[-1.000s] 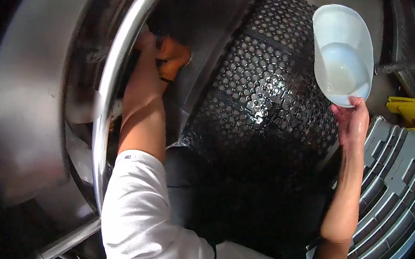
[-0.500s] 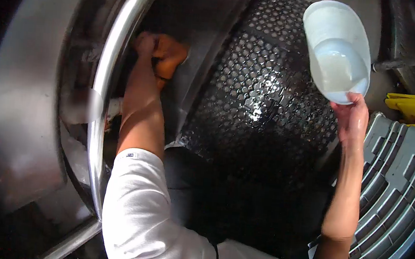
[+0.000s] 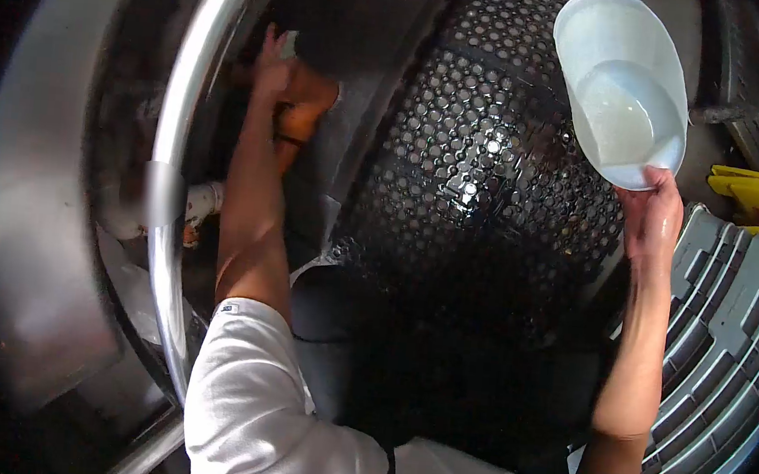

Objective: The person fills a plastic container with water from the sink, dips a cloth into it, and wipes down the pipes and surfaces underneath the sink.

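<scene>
In the head view, a wet black rubber mat (image 3: 458,145) with round holes covers the floor, and a shiny metal rail (image 3: 172,132) curves left of it. Over the mat's upper right edge is a white plastic scoop (image 3: 623,65), pale liquid pooled inside; the right hand (image 3: 653,214) grips its near rim. Left of the mat, the left hand (image 3: 272,77) is at an orange object (image 3: 310,98) (too shadowed to identify); I cannot tell whether it grips. Ribbed grey plastic (image 3: 728,336) lies to the mat's right.
</scene>
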The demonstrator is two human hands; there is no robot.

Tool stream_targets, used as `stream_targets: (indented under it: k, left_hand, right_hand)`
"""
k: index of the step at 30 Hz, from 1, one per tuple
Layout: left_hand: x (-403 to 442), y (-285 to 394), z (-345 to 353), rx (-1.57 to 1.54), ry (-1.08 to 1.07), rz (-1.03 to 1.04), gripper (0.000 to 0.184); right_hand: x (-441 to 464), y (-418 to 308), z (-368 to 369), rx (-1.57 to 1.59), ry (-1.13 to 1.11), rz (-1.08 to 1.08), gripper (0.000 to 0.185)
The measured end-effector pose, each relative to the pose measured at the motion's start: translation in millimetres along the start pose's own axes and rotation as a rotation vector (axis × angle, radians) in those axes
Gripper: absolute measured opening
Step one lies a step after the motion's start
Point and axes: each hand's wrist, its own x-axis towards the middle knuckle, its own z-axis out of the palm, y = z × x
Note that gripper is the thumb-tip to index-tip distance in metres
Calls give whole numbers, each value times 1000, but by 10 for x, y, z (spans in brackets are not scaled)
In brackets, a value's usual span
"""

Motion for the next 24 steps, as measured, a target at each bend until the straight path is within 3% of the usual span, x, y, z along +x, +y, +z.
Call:
stream_targets:
  k: [2, 5, 8, 11, 14, 17, 20, 22, 24]
  left_hand:
    - [-149, 305, 33, 449, -71, 61, 42]
    - [132, -312, 41, 523, -82, 180, 41]
    - [168, -142, -217, 1226, -253, -116, 34]
    - [-245, -165, -140, 537, 407, -162, 37]
    - [-737, 55, 4, 295, 511, -116, 39]
    - [-994, -50, 254, 259, 512, 39, 41]
    - [-867, -101, 189, 526, 535, 124, 43]
    - [-497, -590, 10, 693, 252, -120, 44]
    - [-501, -606, -72, 755, 180, -165, 44]
  right_hand:
    - [-49, 6, 78, -32, -8, 4, 36]
    - [-22, 64, 77, -21, -35, 26, 36]
    - [-4, 100, -32, -2, -48, 12, 36]
    - [-36, 47, -27, -24, -47, -34, 36]
    - [-5, 25, -14, -23, -54, -49, 37]
    - [-7, -21, 118, 62, -20, -25, 38]
    - [-8, -20, 162, 70, -33, 2, 38]
    - [16, -12, 119, 54, -55, 3, 38]
    - [22, 2, 116, 53, -82, 2, 39]
